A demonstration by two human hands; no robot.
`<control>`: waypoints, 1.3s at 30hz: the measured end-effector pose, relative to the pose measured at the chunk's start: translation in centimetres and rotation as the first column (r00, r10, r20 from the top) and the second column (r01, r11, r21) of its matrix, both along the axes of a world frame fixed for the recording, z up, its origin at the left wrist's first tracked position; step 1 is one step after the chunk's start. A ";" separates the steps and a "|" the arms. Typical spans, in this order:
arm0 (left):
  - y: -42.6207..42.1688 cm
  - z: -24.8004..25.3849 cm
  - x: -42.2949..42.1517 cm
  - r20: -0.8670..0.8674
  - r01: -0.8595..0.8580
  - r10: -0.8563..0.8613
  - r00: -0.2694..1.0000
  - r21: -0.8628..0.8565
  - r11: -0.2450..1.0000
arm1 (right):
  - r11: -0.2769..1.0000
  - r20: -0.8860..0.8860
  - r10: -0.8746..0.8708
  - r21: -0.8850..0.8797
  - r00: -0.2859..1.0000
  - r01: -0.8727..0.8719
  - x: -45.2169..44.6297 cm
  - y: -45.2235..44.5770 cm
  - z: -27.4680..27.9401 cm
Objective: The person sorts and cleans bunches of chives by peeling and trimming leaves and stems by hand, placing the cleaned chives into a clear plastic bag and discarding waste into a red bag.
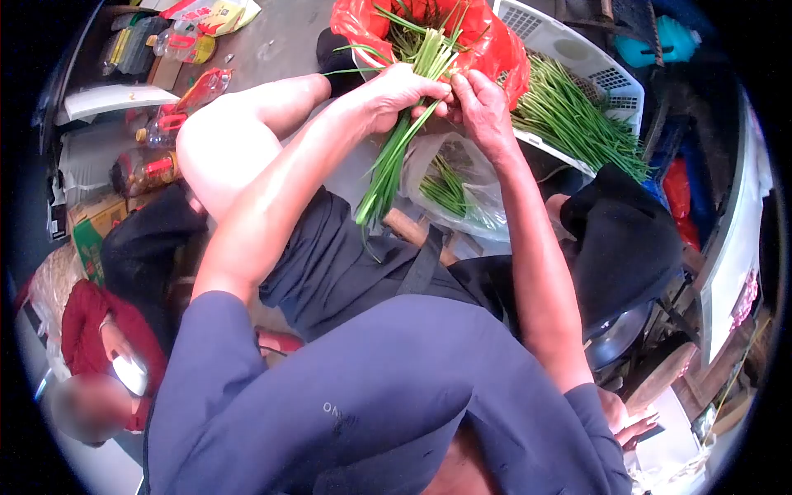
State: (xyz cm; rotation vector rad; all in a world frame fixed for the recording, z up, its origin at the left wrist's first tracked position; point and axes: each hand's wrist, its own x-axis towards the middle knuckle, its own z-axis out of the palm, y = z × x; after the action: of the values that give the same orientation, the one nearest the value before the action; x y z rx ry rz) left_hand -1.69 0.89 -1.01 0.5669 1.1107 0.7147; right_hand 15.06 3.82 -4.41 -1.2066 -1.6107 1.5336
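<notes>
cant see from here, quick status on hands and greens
Left hand clutching green stalks. Right hand pinched close beside it. Red bag just beyond; nothing visibly blocking.

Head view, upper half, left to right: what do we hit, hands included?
Plastic bottles → left hand → right hand → green stalks in the white crate → red item.

Blue shirt [396, 363]: pale lettering [331, 408], perhaps "ONV" (small, slanted).
</notes>
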 end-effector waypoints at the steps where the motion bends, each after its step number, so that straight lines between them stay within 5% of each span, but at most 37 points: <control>1: 0.0 0.0 0.0 0.000 0.000 0.000 1.000 -0.004 1.000 | 1.000 0.000 0.000 -0.004 1.000 0.000 0.0 0.1 -0.2; 5: 0.0 -0.4 0.2 -0.095 0.006 -0.004 0.996 0.026 1.000 | 0.988 0.106 0.009 0.154 0.994 -0.025 0.1 0.0 0.0; 8: 0.1 -0.9 -0.1 -0.278 0.177 -0.136 0.951 0.127 0.976 | 0.934 0.195 0.052 0.338 0.980 -0.117 0.2 0.0 -0.2; 14: 0.3 -0.8 -0.2 -0.347 0.233 -0.187 0.919 0.096 0.968 | 0.958 0.204 0.133 0.225 0.970 -0.179 0.8 0.4 0.4; 17: 0.4 -0.4 -0.7 -0.193 0.189 -0.170 0.966 0.085 0.978 | 0.986 0.095 0.169 -0.001 0.981 -0.169 1.0 0.7 0.8; 19: 0.4 0.4 -0.6 -0.147 0.174 -0.161 0.976 0.086 0.981 | 0.959 -0.150 0.122 -0.236 0.981 -0.155 1.2 0.8 1.2; 22: 0.3 1.2 -0.7 -0.044 0.121 -0.117 0.992 0.092 0.988 | 0.935 -0.252 0.083 -0.315 0.964 -0.162 1.3 1.0 1.7; 29: 0.2 2.1 -0.6 -0.036 0.070 -0.068 0.997 0.050 0.996 | 0.927 -0.302 -0.126 -0.375 0.945 0.004 0.9 1.0 1.1; 31: 0.3 2.2 -0.8 -0.029 0.093 -0.091 0.995 0.044 0.995 | 0.872 -0.323 -0.320 -0.469 0.891 0.143 0.9 1.2 1.1; 39: 0.5 0.2 -1.0 -0.118 0.028 -0.016 0.993 0.106 0.994 | 0.958 -0.207 -0.106 -0.283 0.972 0.044 0.3 0.7 1.6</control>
State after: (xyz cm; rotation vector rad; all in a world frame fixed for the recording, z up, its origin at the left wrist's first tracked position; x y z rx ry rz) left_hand -2.65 1.40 -0.84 0.7188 1.1775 0.7328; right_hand 15.34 4.49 -2.80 -1.1771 -1.2224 1.8167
